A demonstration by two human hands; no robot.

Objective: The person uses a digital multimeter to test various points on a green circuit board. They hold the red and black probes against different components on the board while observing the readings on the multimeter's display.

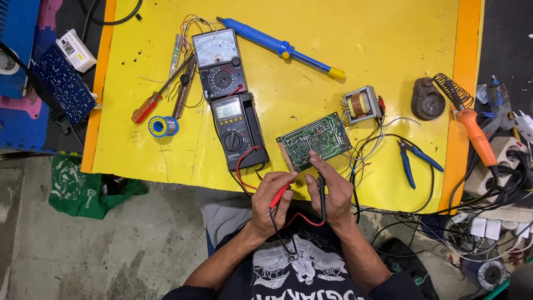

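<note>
Gripping red probe (pixel 280 195): left hand (pixel 272 200) | black probe (pixel 322 194): right hand (pixel 332 191) | green board (pixel 314 140)

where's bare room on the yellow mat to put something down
The widest bare patch lies between the blue desoldering pump, the transformer and the orange border. A smaller one sits left of the digital multimeter, below the solder reel. It is crowded around the circuit board, where the left hand and right hand hold probes among wires.
</note>
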